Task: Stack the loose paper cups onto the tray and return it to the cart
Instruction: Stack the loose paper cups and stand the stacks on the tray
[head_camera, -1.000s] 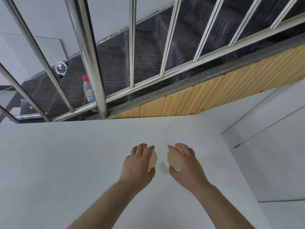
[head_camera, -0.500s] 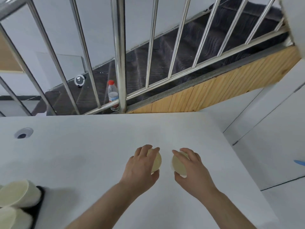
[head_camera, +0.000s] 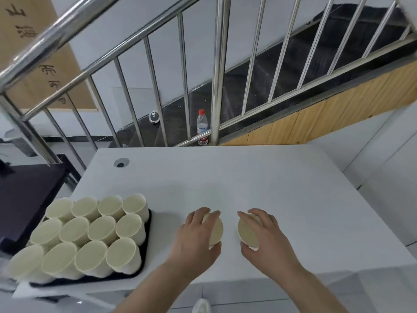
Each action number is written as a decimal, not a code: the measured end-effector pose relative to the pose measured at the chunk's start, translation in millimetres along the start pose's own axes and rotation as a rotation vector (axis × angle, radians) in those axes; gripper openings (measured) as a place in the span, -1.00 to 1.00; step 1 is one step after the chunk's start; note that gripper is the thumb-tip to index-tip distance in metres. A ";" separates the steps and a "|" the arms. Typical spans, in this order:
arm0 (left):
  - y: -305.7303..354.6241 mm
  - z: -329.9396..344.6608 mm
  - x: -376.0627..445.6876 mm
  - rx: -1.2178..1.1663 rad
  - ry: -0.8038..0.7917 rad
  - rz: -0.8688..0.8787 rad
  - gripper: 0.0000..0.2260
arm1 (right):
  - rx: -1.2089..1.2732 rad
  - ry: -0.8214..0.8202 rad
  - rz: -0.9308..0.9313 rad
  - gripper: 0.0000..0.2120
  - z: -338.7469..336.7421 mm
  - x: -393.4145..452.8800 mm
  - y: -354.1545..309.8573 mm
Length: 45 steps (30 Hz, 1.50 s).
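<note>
paper cup [head_camera: 216,229] gripped by left hand [head_camera: 195,239]; right hand [head_camera: 268,239] likewise.

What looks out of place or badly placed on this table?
The black tray of paper cups overhangs the table's front left edge. Otherwise nothing: each hand, left hand, right hand, grips one cup.

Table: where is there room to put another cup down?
The table is bare in a wide patch between the hole at the far edge and the two hands, and on to the right edge. Each hand, left and right, holds a cup. It is crowded at the left: the tray is packed with cups, no gap showing.
</note>
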<state>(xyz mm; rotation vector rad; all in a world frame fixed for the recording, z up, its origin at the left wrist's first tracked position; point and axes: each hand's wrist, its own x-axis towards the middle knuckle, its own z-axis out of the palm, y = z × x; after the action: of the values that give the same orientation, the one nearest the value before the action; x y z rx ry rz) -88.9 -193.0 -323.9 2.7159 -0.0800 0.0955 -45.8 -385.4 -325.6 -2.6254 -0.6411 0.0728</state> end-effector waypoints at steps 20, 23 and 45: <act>-223.6 -103.9 -98.0 -0.064 0.063 -0.056 -0.40 | 0.079 -0.065 -0.056 -0.39 108.4 44.2 -226.9; -248.2 -113.8 -103.3 -0.046 -0.004 -0.050 -0.39 | 0.060 -0.095 -0.039 -0.39 125.9 50.1 -253.1; -260.7 -88.9 -97.9 0.021 -0.147 -0.064 -0.37 | -0.080 -0.309 -0.070 -0.37 169.7 65.6 -251.2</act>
<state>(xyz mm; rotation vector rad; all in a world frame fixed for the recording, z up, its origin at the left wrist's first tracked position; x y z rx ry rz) -172.8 85.0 -357.2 2.7403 -0.0353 -0.1229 -120.3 -87.4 -369.2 -2.6893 -0.8539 0.4472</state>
